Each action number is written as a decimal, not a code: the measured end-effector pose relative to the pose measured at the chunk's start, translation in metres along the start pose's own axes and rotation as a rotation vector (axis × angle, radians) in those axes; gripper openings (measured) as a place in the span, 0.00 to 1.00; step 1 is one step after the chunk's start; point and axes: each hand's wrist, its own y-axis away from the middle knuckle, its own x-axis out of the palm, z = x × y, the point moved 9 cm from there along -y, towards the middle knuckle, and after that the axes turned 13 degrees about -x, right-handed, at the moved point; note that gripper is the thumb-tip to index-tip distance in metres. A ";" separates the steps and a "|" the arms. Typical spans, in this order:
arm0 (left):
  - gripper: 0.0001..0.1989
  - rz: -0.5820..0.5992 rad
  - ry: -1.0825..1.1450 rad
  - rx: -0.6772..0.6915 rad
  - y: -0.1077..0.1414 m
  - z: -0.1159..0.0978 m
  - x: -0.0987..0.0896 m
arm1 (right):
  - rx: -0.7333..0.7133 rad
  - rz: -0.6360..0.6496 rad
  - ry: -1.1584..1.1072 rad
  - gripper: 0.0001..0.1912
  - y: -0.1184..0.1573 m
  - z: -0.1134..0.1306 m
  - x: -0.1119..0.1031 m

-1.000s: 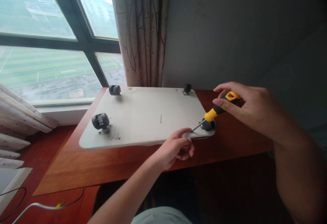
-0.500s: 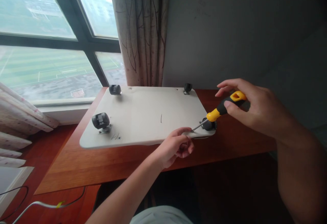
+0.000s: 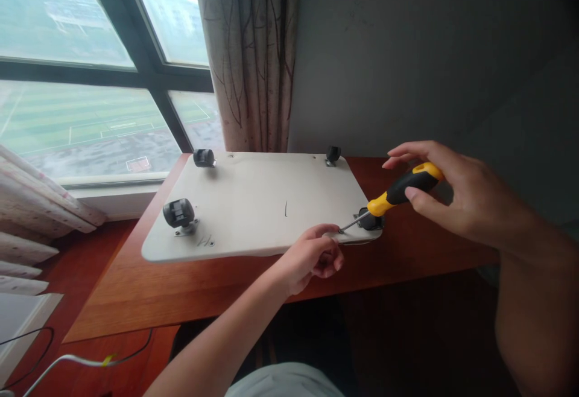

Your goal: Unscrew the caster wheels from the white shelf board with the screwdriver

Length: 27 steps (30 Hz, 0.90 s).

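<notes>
My right hand (image 3: 456, 195) is closed loosely around the rear of a yellow and black screwdriver (image 3: 402, 189), its thumb on the grip and its other fingers partly stretched. The metal shaft slants down left to a small screw (image 3: 340, 231) near the front right edge of a white board (image 3: 253, 201). Beside that tip are the fingertips of my left hand (image 3: 314, 258); its fingers are curled together at the board's edge, and what they pinch is hidden. A black caster (image 3: 371, 219) sits behind the shaft at the board's right corner.
The board lies on a reddish wooden table (image 3: 181, 291). More black casters stand at its front left (image 3: 178, 213), back left (image 3: 203, 157) and back right (image 3: 333, 154) corners. Window and curtain (image 3: 253, 59) are behind. A pale cable (image 3: 67, 359) runs at lower left.
The screwdriver handle has turned about its axis, and my right hand has shifted slightly right and back along it. My left hand stays at the board's edge; the tip remains at the screw.
</notes>
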 end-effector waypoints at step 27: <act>0.14 -0.272 -1.422 0.207 -0.034 -0.075 0.008 | -0.020 0.017 -0.028 0.21 0.008 -0.002 -0.002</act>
